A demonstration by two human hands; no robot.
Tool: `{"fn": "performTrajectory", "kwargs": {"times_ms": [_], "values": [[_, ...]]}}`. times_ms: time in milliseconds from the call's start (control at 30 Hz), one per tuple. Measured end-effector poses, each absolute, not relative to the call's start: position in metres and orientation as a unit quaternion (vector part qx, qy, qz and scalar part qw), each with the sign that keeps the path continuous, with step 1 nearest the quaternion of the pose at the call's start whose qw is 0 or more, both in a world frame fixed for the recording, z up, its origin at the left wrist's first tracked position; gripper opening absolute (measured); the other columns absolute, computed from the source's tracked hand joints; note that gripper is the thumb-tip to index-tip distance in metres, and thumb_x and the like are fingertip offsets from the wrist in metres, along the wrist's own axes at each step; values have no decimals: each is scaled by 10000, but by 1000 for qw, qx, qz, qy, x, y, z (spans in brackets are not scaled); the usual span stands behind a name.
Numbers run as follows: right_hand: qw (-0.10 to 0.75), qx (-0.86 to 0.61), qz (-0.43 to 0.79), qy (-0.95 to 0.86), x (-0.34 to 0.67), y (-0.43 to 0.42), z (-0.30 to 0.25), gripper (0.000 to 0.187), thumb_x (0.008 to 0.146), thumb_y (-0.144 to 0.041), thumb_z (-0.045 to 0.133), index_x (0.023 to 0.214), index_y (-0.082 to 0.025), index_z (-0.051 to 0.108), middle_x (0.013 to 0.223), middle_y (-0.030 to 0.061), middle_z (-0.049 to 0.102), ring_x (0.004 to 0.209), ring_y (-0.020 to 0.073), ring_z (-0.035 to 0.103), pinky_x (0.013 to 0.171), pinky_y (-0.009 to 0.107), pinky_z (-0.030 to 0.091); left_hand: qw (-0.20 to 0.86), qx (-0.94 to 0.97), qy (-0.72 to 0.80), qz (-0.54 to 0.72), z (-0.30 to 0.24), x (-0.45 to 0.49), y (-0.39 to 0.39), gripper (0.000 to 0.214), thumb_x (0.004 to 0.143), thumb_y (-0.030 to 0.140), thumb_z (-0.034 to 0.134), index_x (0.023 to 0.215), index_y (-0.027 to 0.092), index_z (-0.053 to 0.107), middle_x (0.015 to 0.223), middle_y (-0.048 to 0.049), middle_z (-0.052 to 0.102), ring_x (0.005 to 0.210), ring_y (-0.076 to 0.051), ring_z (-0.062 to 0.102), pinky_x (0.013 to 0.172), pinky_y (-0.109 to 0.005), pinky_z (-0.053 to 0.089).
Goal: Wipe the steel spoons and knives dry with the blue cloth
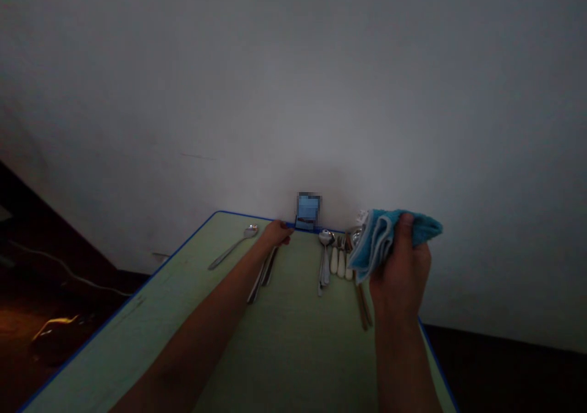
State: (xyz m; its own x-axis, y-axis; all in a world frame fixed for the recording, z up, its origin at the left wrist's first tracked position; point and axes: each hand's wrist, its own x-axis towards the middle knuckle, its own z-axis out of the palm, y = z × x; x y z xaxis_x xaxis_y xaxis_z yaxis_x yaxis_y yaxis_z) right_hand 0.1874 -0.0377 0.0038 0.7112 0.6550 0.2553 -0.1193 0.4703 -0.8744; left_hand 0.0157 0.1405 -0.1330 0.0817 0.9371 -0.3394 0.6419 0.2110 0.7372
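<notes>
Head view: right hand is up at the table's far right, pinching a folded blue terry cloth with white trim between thumb and fingers; the cloth hangs in front of a steel spoon head, contact cannot be told; left hand is at the far edge of the table, fingers curled, too dark and small to tell if it grips anything; nearest to it are a steel spoon lying diagonally on its left and two slim steel utensils just below it, partly under the forearm; a steel spoon and white-handled cutlery lie side by side between the hands; wooden-handled cutlery sits under the right hand; the table has a pale green top and blue edging; a pixelated blue object stands at the far edge against a white wall; a cable runs across the dark floor at left.
</notes>
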Motion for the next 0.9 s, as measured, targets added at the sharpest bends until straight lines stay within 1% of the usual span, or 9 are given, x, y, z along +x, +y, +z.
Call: {"fn": "performTrajectory", "kwargs": {"times_ms": [133,467,600,800,900], "values": [[802,-461,233,-300,188,-37,3,358,763,-518,573,648,-189,489,589,-61,504,493,87,483,480,229,411,415,592,666,181,-128,6,137,309,883,325,520,1132,143,538,1091,-82,582,904,-188,594,764,-383,512],[803,-454,256,-290,188,-37,2,370,738,-532,600,657,-188,489,588,-51,517,480,91,487,456,221,422,385,588,690,172,-122,-14,132,302,883,325,519,1121,140,543,1074,-79,588,888,-182,598,753,-375,516],[803,-456,253,-287,188,-36,2,377,733,-537,603,650,-185,498,577,-52,519,467,86,478,457,222,422,344,601,702,166,-124,-26,134,293,881,316,524,1113,139,547,1070,-78,590,888,-182,598,755,-375,515],[790,-480,249,-289,188,-38,2,400,737,-557,588,624,-184,497,559,-53,510,457,81,473,428,210,400,260,628,715,161,-125,-53,135,275,870,309,542,1094,151,565,1119,-78,577,973,-207,575,819,-403,490],[791,-474,257,-289,188,-39,3,405,730,-560,594,616,-185,490,549,-55,503,443,80,464,414,208,392,233,636,718,158,-127,-63,134,270,868,313,545,1078,147,572,1108,-76,583,979,-209,574,828,-408,484]]}}
